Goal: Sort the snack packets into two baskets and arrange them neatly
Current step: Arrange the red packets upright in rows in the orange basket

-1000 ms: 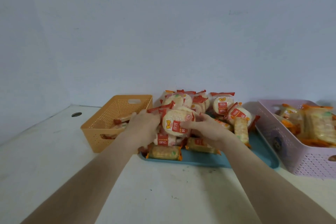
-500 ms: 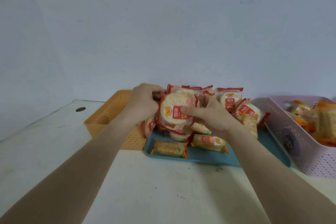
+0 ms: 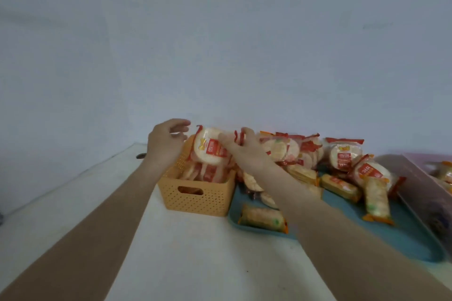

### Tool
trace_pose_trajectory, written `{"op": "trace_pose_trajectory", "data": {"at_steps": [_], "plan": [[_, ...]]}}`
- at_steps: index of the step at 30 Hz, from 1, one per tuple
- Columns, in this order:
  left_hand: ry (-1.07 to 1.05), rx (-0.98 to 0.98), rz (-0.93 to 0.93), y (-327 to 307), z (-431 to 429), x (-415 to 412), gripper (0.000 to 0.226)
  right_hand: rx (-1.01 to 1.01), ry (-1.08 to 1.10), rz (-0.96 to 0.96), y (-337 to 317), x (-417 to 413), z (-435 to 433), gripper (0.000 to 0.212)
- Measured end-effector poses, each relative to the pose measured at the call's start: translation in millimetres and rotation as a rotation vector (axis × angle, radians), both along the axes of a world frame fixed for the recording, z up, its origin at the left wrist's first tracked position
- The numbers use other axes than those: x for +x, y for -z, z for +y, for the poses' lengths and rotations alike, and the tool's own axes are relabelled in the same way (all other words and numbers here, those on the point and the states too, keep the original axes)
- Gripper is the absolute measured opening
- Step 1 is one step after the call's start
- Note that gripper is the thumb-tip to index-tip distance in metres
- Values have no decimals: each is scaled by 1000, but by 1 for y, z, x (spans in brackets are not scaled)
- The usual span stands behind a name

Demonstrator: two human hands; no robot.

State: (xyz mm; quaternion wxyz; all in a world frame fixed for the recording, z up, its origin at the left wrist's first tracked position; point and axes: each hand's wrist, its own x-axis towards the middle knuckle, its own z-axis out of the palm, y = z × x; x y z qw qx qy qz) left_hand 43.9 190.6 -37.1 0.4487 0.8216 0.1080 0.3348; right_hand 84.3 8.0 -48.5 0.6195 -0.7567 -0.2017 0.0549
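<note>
Round snack packet (image 3: 207,150) with a red label, upright over the orange basket (image 3: 195,203) and pinched at its right edge by the right hand (image 3: 244,150). Left hand (image 3: 167,142) just beside it, fingers loosely curled, holding nothing. Basket stands against the blue tray's (image 3: 406,237) left edge.

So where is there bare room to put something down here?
Bare white table lies in front of and left of the orange basket. The teal tray is free at its near right corner. Its far side is heaped with packets.
</note>
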Motion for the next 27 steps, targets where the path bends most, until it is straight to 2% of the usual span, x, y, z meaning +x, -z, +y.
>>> {"op": "trace_pose_trajectory", "data": {"at_steps": [1,3,5,6,7,8,11,13,14,16,18,20,21,23,25,27], "plan": [[-107,55,93,12,11,-2,36,-99,-12,-31,7,-1,2,84],[-232,179,387,31,25,-7,36,-193,-7,-99,17,-6,1,78],[-198,64,643,39,30,-10,42,-230,-9,-165,19,-13,-7,60],[-133,-37,688,39,30,-12,38,-273,-33,-187,20,-17,-12,54],[-114,-96,681,38,32,-14,32,-347,-66,-208,20,-21,-18,52],[-123,-65,671,36,33,-14,28,-434,-106,-232,22,-22,-27,51],[-268,173,565,34,31,-21,23,-802,-183,-291,31,-34,-59,55],[-332,231,426,32,30,-26,22,-1042,-231,-320,43,-42,-76,42],[-343,233,371,30,28,-29,22,-1099,-252,-337,49,-46,-81,31],[-336,194,288,20,19,-36,24,-1089,-222,-386,57,-48,-83,12],[-316,143,228,9,4,-42,26,-1081,-174,-434,61,-45,-83,21],[-279,126,172,2,-12,-49,25,-1010,-160,-448,63,-41,-82,30],[-258,123,149,-1,-20,-53,25,-897,-134,-442,62,-41,-83,29],[-221,122,122,-3,-39,-62,25,-510,3,-348,50,-46,-90,25],[-202,145,104,2,-59,-72,24,-28,91,-79,24,-60,-108,23],[-175,145,102,13,-83,-84,23,227,33,141,4,-72,-137,41]]}}
